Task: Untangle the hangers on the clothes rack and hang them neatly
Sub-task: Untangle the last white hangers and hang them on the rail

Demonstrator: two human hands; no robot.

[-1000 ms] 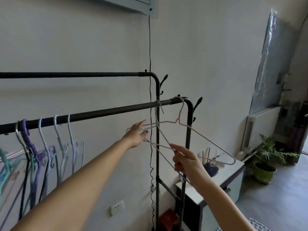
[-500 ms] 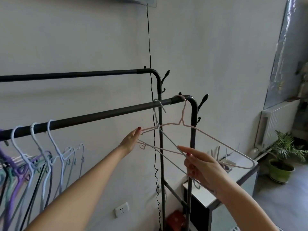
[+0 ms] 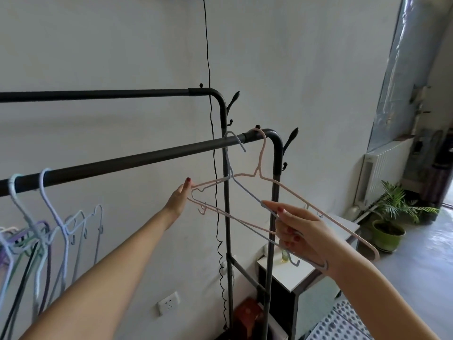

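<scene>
A black clothes rack has a near rail (image 3: pixel 137 158) and a higher far rail (image 3: pixel 98 95). Two thin hangers hook over the near rail's right end: a pale pink hanger (image 3: pixel 318 212) and a grey-blue hanger (image 3: pixel 245 192), their frames crossing. My left hand (image 3: pixel 179 200) touches the pink hanger's left tip with its fingertips. My right hand (image 3: pixel 301 231) pinches the grey-blue hanger's right arm and lower bar. At the left, a bunch of lilac, blue and dark hangers (image 3: pixel 41 231) hangs on the same rail, frames overlapping.
A black cord (image 3: pixel 212 143) runs down the wall behind the rack. A wall socket (image 3: pixel 168 303) sits low. A white cabinet (image 3: pixel 294 276) stands right of the rack post, with a potted plant (image 3: pixel 389 217) and a radiator (image 3: pixel 382 168) beyond.
The view has shifted right and closer, so the left bunch of hangers slid toward the frame edge. Both hands stay on the two crossed hangers, the right hand slightly lower.
</scene>
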